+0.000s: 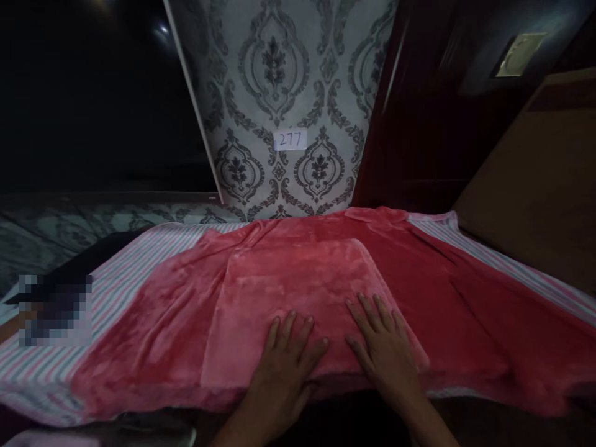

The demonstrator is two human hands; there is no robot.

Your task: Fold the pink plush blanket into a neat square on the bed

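Resting palm down with fingers fanned apart, the left hand and the right hand are both wide and hold nothing. They lie side by side on the near part of a paler pink rectangular panel, the right hand by its right edge. This panel sits in the middle of a red plush cloth, which looks soft and thick; the cloth is creased to the left of the panel and falls into longer folds to the right. The plush spreads across most of the surface, down over its near edge. Under it, a striped cloth in white, grey and pink shows at both sides. On the far left a pixelated patch hides some of the striped cloth. Behind stands a wall with damask-patterned wallpaper, grey on pale, bearing a white label handwritten "277". A large dark screen with a thin light edge fills the upper left. To the right come a glossy dark red-brown panel, a pale switch plate and a brown slanted board. The room is dim.
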